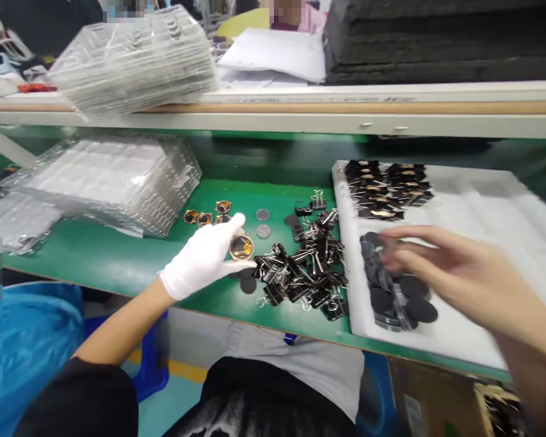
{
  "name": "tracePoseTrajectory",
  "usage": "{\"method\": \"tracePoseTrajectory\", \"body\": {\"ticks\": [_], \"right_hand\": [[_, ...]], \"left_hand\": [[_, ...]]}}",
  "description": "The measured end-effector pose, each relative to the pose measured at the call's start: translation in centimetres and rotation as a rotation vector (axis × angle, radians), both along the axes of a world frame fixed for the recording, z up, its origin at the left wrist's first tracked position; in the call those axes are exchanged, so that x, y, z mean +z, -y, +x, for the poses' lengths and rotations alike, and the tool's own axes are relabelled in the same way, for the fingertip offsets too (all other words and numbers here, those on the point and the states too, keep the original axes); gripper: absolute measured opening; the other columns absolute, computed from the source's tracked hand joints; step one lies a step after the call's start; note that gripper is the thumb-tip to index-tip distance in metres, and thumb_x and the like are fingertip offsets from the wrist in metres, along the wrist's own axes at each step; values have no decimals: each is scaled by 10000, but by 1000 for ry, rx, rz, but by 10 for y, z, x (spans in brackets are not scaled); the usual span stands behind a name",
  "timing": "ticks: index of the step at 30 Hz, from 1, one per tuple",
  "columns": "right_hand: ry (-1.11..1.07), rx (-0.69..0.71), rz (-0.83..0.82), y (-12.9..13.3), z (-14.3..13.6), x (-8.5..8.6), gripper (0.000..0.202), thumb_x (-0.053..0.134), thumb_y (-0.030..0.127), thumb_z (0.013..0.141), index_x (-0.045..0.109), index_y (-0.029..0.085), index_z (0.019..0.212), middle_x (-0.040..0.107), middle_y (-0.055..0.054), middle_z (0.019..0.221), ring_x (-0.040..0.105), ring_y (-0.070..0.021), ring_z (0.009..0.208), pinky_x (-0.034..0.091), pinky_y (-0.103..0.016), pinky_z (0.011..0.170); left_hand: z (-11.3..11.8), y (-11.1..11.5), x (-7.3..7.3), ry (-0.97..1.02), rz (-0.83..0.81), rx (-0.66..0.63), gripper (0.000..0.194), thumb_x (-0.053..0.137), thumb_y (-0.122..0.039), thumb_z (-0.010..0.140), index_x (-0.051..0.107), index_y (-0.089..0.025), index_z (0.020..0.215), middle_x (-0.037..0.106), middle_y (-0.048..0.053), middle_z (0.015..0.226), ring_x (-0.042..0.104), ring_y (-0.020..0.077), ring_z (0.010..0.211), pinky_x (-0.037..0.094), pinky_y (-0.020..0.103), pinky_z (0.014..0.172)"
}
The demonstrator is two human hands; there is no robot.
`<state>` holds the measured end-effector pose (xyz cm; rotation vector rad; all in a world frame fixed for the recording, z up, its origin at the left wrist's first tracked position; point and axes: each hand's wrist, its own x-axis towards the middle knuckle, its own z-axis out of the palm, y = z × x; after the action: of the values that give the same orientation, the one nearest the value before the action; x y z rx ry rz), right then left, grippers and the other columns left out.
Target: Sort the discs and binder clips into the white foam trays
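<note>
My left hand (202, 258), in a white glove, grips a round gold-rimmed watch case (241, 247) between thumb and fingers; dark and orange parts show inside its ring. My bare right hand (455, 267), blurred by motion, hovers over the white foam tray (464, 243). Its thumb and fingertips come together in a pinch, but what they hold is too smeared to name. Below them, black discs (421, 308) and clear discs lie piled in the tray. Several similar watch cases (223, 207) rest on the green bench behind my left hand.
A heap of black binder clips (316, 267) lies between my hands. Clipped parts (386, 185) stand in rows at the tray's back. Clear discs (263, 231) sit mid-bench. Stacked plastic trays (118, 182) stand left. A shelf (300, 121) crosses above, bearing black foam (441, 42).
</note>
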<state>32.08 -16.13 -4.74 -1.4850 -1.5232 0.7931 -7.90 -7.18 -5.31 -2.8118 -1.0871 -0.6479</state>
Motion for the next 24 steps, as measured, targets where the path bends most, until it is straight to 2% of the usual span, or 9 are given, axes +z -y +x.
{"method": "tracePoseTrajectory", "body": {"ticks": [2, 4, 6, 10, 12, 15, 19, 21, 24], "right_hand": [[-237, 194, -54, -18, -29, 7, 355, 779, 474, 882, 753, 293, 1186, 793, -85, 1029, 783, -221, 865, 671, -393, 835], [-348, 288, 3, -33, -50, 11, 345, 791, 422, 874, 764, 276, 1185, 778, -74, 1107, 775, -210, 935, 655, -395, 913], [-377, 272, 72, -45, -60, 9, 331, 830, 364, 825, 782, 258, 1135, 760, -67, 1131, 766, -187, 902, 654, -379, 912], [-442, 93, 113, -59, -56, -2, 507, 920, 278, 677, 735, 240, 1148, 717, -17, 976, 738, -140, 704, 679, -316, 755], [-466, 46, 86, -63, -53, -7, 547, 941, 276, 641, 701, 235, 1131, 693, 1, 936, 724, -133, 626, 665, -281, 634], [-464, 99, 5, -68, -51, -15, 466, 932, 291, 659, 703, 218, 1059, 715, -14, 937, 700, -123, 550, 619, -249, 512], [-460, 93, -19, -70, -53, -27, 406, 891, 330, 748, 739, 209, 1105, 762, -36, 882, 744, -161, 644, 681, -307, 639], [-362, 2, 89, -69, -55, -34, 389, 857, 334, 804, 742, 228, 1160, 765, -57, 992, 761, -173, 726, 699, -347, 716], [-92, -79, 367, -66, -60, -40, 267, 760, 264, 905, 756, 265, 1172, 709, -63, 1122, 727, -150, 746, 688, -379, 745]], "left_hand": [[39, -19, 11, -7, 21, -91, 905, 782, -569, 854, 347, -193, 1553, 748, 126, 1148, 751, 272, 986, 582, 399, 901], [72, -34, 19, -29, 59, -154, 888, 772, -563, 866, 343, -180, 1543, 754, 133, 1138, 758, 277, 942, 582, 390, 846], [99, -45, 23, -33, 111, -213, 869, 745, -567, 886, 335, -160, 1534, 760, 144, 1124, 761, 280, 886, 576, 386, 789], [133, -56, 24, 25, 226, -335, 819, 689, -571, 929, 319, -136, 1516, 759, 164, 1112, 763, 277, 853, 559, 370, 748], [144, -56, 23, 28, 215, -392, 756, 677, -561, 942, 356, -137, 1480, 760, 158, 1082, 762, 275, 857, 547, 348, 723], [153, -56, 23, -13, 142, -448, 633, 638, -576, 963, 446, -141, 1381, 760, 151, 1043, 754, 264, 826, 523, 321, 672], [155, -59, 19, -101, 128, -404, 538, 546, -577, 1011, 478, -131, 1304, 751, 137, 973, 734, 254, 741, 494, 315, 600], [154, -62, 13, -85, 156, -384, 523, 521, -513, 1041, 424, -121, 1374, 747, 136, 981, 740, 254, 766, 503, 316, 609], [152, -65, 1, 16, 222, -375, 641, 503, -426, 1064, 226, -106, 1546, 745, 165, 1074, 757, 267, 900, 550, 333, 704]]}}
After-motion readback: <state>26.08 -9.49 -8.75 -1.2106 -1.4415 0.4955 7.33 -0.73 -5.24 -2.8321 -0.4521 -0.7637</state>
